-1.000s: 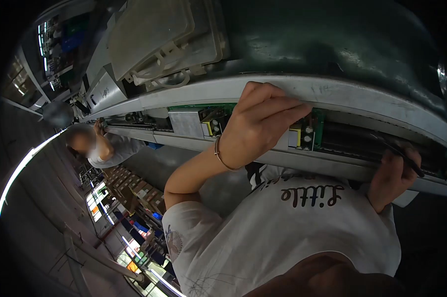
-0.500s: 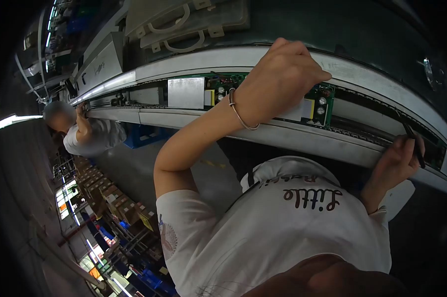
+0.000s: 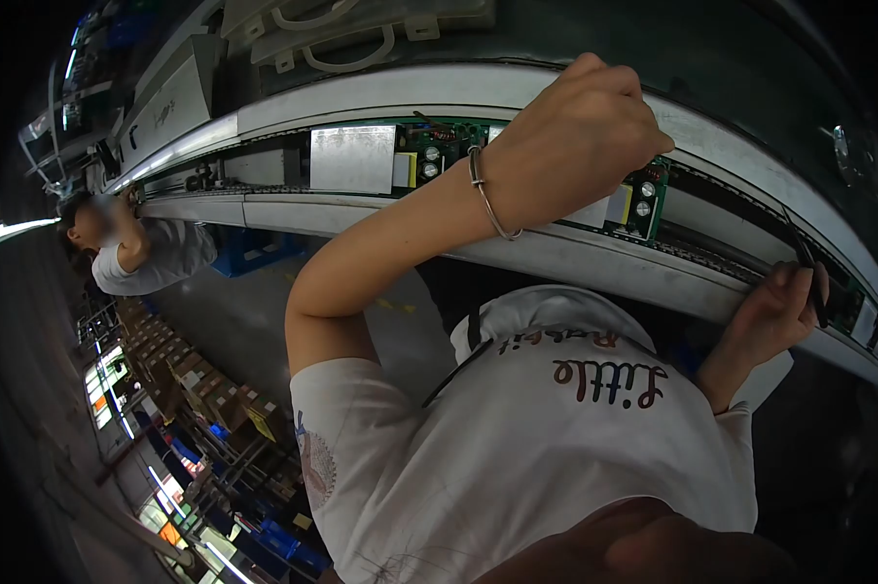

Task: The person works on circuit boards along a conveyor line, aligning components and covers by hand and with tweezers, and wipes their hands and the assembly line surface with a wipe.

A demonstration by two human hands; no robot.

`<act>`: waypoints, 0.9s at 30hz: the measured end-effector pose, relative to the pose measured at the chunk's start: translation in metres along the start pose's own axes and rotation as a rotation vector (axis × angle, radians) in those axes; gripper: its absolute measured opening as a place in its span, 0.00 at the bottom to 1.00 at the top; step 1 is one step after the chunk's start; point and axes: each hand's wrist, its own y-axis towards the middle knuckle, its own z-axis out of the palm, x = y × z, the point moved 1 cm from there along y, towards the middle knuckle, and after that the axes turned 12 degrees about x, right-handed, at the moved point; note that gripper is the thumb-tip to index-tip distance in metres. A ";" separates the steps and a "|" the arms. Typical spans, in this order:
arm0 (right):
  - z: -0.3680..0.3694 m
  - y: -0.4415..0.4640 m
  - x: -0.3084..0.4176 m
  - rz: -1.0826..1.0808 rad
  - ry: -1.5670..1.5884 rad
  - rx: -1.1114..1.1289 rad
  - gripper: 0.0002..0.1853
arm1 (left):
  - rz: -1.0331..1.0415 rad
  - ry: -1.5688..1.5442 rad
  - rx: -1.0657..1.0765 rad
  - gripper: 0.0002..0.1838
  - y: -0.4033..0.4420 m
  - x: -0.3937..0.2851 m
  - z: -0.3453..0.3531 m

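while the left hand (image 3: pixel 585 146) arches over a green circuit board (image 3: pixel 645 216) lying between the two metal rails of a conveyor (image 3: pixel 322 214), its fingers are bent together and their tips are hidden, so whether they grip anything can't be told. the right hand (image 3: pixel 774 307), beside the nearer rail, has its fingers closed around a slim black pointed tool (image 3: pixel 806 255), whose thin tip points across the conveyor. a second circuit board (image 3: pixel 447 134) with a silver plate (image 3: pixel 351 159) lies to the left, and a bangle (image 3: pixel 477 178) circles the left wrist.
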 end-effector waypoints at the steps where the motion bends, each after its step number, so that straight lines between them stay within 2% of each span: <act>1: 0.000 0.000 0.000 -0.006 -0.012 -0.010 0.12 | -0.003 -0.027 -0.025 0.08 0.000 0.000 0.000; 9: 0.003 0.001 0.002 -0.007 0.003 0.009 0.11 | 0.041 0.026 -0.052 0.01 0.000 -0.005 -0.010; 17: 0.008 0.000 0.000 -0.023 0.011 -0.017 0.10 | 0.056 0.043 -0.058 0.04 0.004 -0.005 -0.009; 20: 0.004 0.001 0.000 -0.017 0.045 0.062 0.09 | 0.060 0.111 0.082 0.04 0.010 -0.007 -0.015; 27: 0.005 0.000 -0.003 -0.034 0.041 0.042 0.07 | 0.105 -0.014 0.128 0.04 0.014 -0.001 -0.024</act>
